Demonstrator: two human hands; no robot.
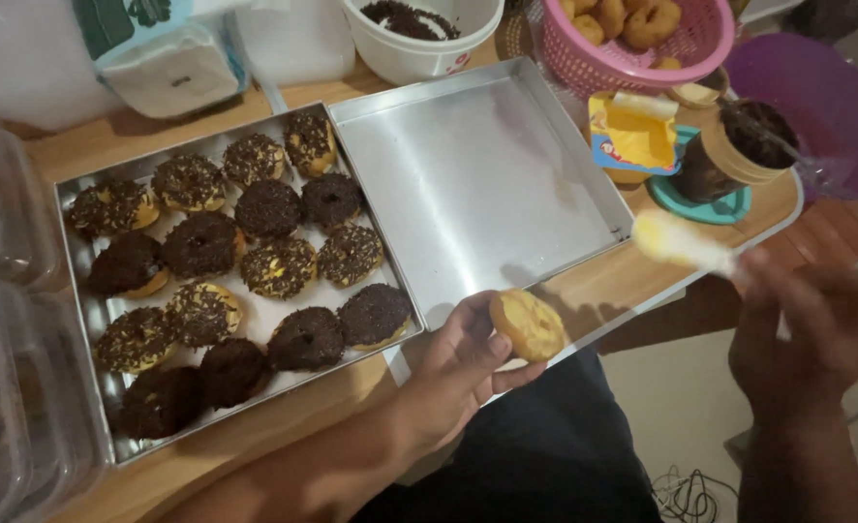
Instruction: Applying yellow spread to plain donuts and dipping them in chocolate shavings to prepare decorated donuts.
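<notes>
One plain doughnut [529, 324], round and golden, pinched in the left hand [456, 368] fingers.
It hovers over the wooden desk [255, 436] edge, flat face tilted up-right; right hand [807, 334] fingers clamp a blurred brush [686, 244].

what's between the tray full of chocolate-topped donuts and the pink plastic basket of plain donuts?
Head view: an empty square metal tray lies between the metal tray of chocolate-topped donuts and the pink plastic basket of plain donuts; its surface is bare.

One head-worn camera looks steeply down, close over the wooden table [255, 436] edge.
</notes>
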